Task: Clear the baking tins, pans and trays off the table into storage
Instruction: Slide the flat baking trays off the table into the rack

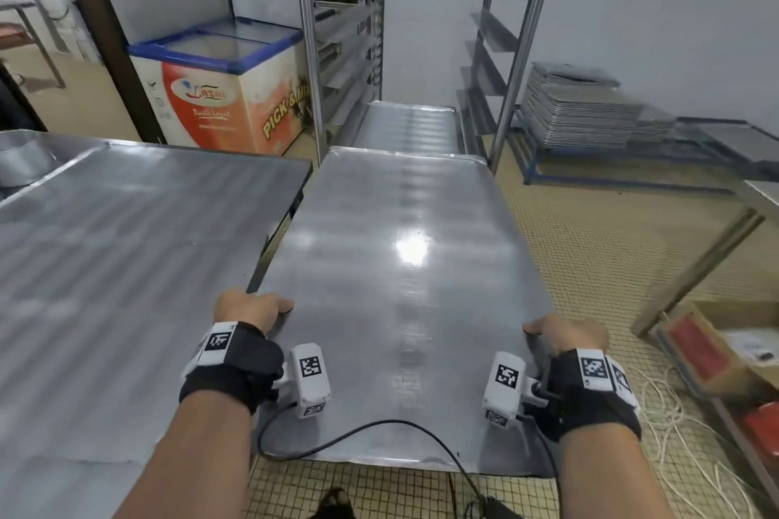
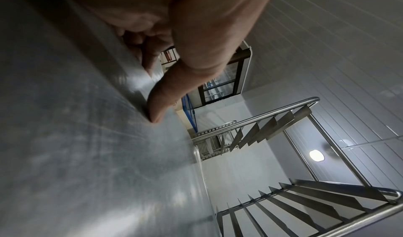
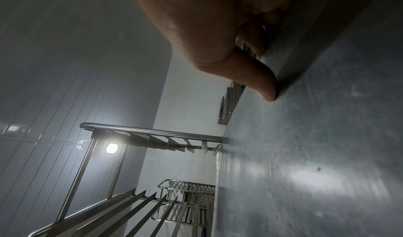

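The left hand (image 1: 248,308) grips the left edge of a large metal tray (image 1: 396,265), its thumb (image 2: 165,99) pressed flat on the tray's top face and its fingers curled under the rim. The right hand (image 1: 569,333) holds the opposite edge the same way, with its thumb (image 3: 261,83) on top and its fingers wrapped beneath. Both hands take the tray near its close end. The tray is held roughly level in the air over the tiled floor (image 1: 590,232), just beside the right edge of the steel counter (image 1: 126,232). Its far end points towards a tall metal rack (image 1: 337,34) with slanted side rails, where another tray (image 1: 404,122) lies low down, just past the held one. A chest freezer (image 1: 223,88) stands left of the rack. To the right, a stack of trays (image 1: 581,110) rests on a low blue frame, well apart from the held tray.
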Demonstrator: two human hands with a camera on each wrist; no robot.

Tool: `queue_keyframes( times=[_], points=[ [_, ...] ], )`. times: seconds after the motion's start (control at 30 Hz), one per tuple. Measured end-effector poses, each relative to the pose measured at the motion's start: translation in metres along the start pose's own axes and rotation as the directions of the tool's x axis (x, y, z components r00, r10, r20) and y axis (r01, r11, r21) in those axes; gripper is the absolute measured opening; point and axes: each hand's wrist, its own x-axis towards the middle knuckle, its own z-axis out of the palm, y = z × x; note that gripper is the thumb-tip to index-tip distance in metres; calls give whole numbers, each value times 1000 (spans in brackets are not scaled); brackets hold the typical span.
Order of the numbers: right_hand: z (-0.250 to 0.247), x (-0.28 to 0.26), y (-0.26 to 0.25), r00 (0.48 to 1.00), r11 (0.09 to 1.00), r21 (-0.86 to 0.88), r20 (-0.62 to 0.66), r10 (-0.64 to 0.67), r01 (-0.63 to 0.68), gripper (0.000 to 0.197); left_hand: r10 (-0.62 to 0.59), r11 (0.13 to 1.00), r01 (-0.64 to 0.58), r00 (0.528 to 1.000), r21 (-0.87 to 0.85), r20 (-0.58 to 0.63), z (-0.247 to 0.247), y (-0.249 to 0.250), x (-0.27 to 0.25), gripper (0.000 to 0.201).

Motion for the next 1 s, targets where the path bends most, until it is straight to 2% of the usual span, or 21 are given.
queue_keyframes(
  times=[0.07, 0.17, 0.3, 0.4, 0.5, 0.6, 0.83, 0.93, 1.0],
  points=[
    [12, 10, -14, 1000, 1000, 3, 3, 9, -9, 35, 6, 1000, -6, 1000, 18, 15, 9, 14, 11, 63],
    [30, 23, -37, 1000, 1000, -26, 20, 7, -6, 30, 17, 999, -17, 1000, 48, 13, 25, 35, 36, 53],
    [59, 49, -62, 1000, 998, -66, 26, -3, 5, 31, 8, 996, -11, 999, 92, 31, 43, 62, 70, 64],
    [82, 65, -81, 1000, 993, -115, 19, -24, 26, 22, -11, 993, 9, 1000, 121, 18, 56, 79, 94, 67],
    [103, 82, -97, 1000, 988, -154, 1, -30, 30, 21, -4, 994, 1, 1000, 109, 25, 68, 98, 118, 73],
    [122, 97, -108, 999, 984, -174, -21, -27, 23, 21, 8, 990, -16, 998, 143, 56, 78, 116, 139, 66],
    [153, 123, -126, 999, 986, -164, -42, -21, 14, 14, -17, 977, -9, 993, 211, 118, 102, 137, 178, 72],
    [164, 134, -135, 999, 988, -151, -45, 2, -9, 16, -12, 978, -11, 994, 209, 108, 114, 144, 194, 64],
    [172, 149, -139, 999, 987, -158, -53, 3, -12, 26, -31, 981, 12, 995, 191, 96, 121, 153, 201, 66]
  ],
)
